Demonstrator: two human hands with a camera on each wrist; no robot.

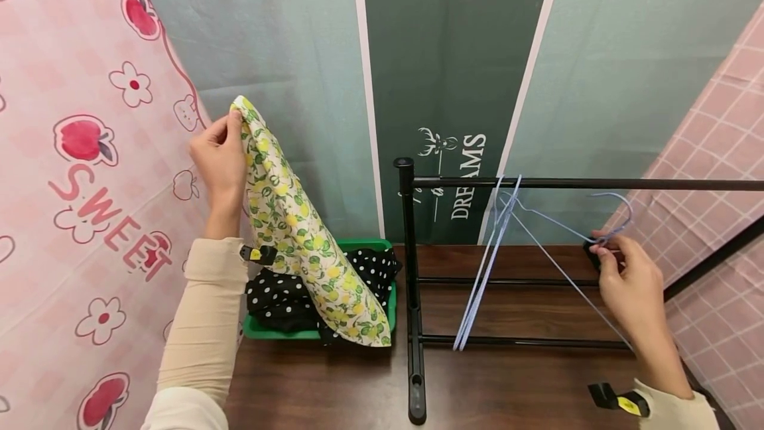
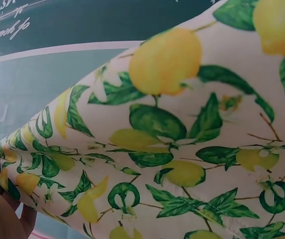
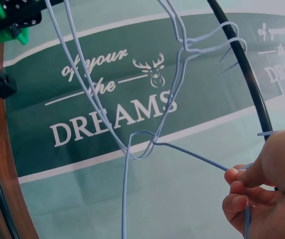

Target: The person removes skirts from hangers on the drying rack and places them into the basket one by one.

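My left hand (image 1: 219,159) pinches the top corner of a white cloth (image 1: 298,224) printed with lemons and green leaves. The cloth hangs down in a long fold, its lower end in front of a green basket (image 1: 364,244). In the left wrist view the lemon cloth (image 2: 182,134) fills most of the picture. On the other side, my right hand (image 1: 633,277) pinches a blue wire hanger (image 1: 630,212) just under its hook. That hanger's far shoulder crosses two more blue hangers (image 1: 485,284) on the rack's rail. The right wrist view shows the held hanger's wire (image 3: 192,157) between thumb and fingers.
Black polka-dot cloth (image 1: 274,297) lies in the basket. A black metal rack (image 1: 567,183) stands on the brown wooden surface (image 1: 322,390), its upright between basket and hangers. Pink printed fabric (image 1: 89,217) borders the left, a pink grid sheet (image 1: 722,251) the right.
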